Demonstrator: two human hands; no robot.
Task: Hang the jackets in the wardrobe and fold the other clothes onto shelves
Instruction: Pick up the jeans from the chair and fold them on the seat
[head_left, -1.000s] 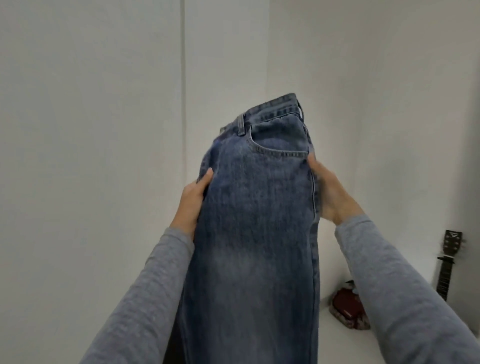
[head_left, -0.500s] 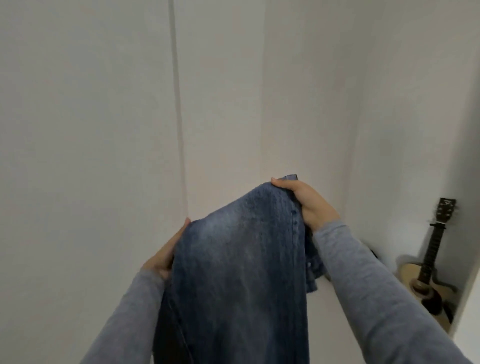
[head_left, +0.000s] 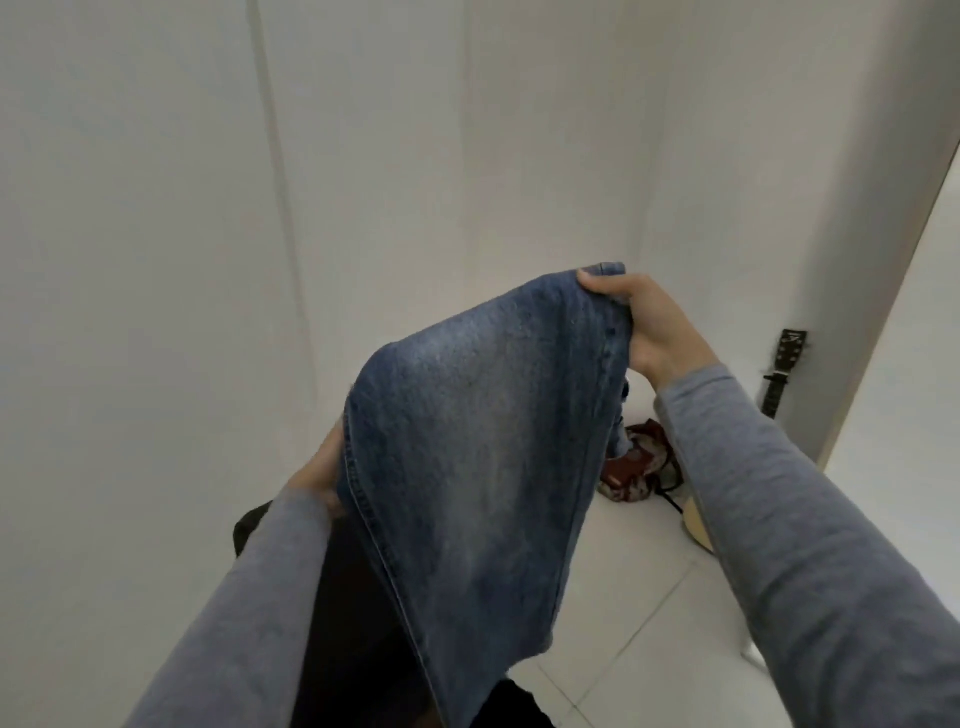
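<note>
Head view: faded blue denim jeans (head_left: 483, 467) hang folded in midair, right hand (head_left: 641, 325) clamped on top edge, left hand (head_left: 319, 475) gripping the side, fingers hidden. Align seams before folding again.

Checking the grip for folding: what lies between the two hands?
In the head view, only the jeans span from left hand to right hand.

Blue jeans (head_left: 483, 467) draped and held up in front of white walls, right hand (head_left: 644, 327) gripping the upper edge, left hand (head_left: 319, 475) clasping the lower left fold, guitar headstock (head_left: 787, 353) and red patterned cloth (head_left: 636, 462) on the tiled floor (head_left: 649, 597) behind.
</note>
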